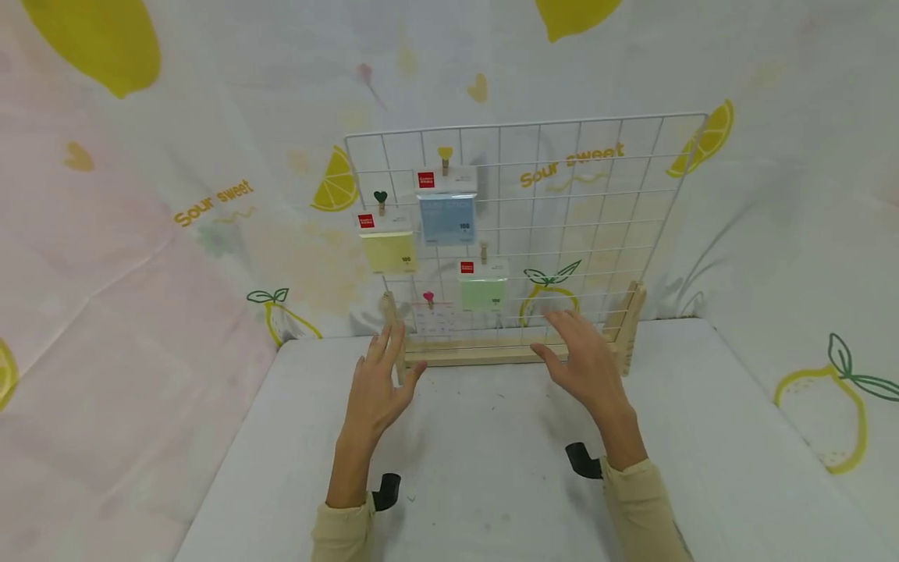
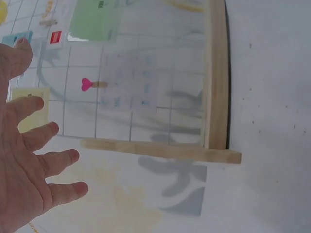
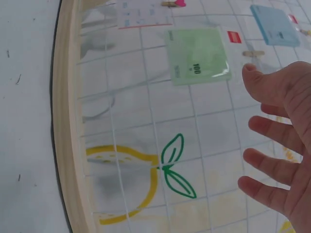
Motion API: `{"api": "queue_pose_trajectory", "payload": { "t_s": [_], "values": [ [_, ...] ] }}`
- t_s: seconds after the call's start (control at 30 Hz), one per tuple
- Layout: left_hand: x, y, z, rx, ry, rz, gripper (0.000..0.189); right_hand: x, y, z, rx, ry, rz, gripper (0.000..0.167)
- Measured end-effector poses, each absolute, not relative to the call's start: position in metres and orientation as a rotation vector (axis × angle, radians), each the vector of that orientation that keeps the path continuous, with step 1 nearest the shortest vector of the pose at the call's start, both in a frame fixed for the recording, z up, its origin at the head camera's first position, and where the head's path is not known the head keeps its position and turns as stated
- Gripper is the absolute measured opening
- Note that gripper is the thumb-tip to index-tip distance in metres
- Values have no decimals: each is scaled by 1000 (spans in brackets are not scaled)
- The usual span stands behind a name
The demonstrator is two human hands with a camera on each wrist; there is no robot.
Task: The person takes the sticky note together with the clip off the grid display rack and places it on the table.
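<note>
A white wire grid (image 1: pixel 562 199) stands upright in a wooden base (image 1: pixel 485 357) on the table. Clipped to it by small clothespins are a yellow sticky-note pack (image 1: pixel 389 251), a blue sticky-note pack (image 1: pixel 448 218), a green sticky-note pack (image 1: pixel 483 293) and a pale printed sheet (image 2: pixel 127 83) under a pink heart clothespin (image 2: pixel 87 84). My left hand (image 1: pixel 377 390) hovers before the base's left foot, fingers spread and nothing in it. On the other side my right hand (image 1: pixel 584 363), also bare, hangs in front of the grid's lower right, its fingers apart and loosely bent.
Behind the grid hangs a white cloth (image 1: pixel 267 101) printed with lemons, which also covers the sides. The white table (image 1: pixel 485 453) runs from the base toward me. A wooden foot (image 1: pixel 630 328) props up the grid at the right.
</note>
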State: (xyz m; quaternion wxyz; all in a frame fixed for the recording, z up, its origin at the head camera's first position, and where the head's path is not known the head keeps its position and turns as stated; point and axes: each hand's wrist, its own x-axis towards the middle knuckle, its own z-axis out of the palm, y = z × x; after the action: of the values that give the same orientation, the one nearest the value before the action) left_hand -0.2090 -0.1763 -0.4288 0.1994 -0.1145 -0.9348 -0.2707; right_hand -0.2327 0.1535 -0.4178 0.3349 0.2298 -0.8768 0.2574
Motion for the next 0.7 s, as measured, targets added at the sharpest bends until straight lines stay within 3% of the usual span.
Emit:
{"api": "queue_pose_trajectory", "payload": {
  "t_s": [0.7],
  "values": [
    [-233,-155,-358,-381,-2342,-847,69,-246,127,-354,589,-2114,785,50]
  ]
}}
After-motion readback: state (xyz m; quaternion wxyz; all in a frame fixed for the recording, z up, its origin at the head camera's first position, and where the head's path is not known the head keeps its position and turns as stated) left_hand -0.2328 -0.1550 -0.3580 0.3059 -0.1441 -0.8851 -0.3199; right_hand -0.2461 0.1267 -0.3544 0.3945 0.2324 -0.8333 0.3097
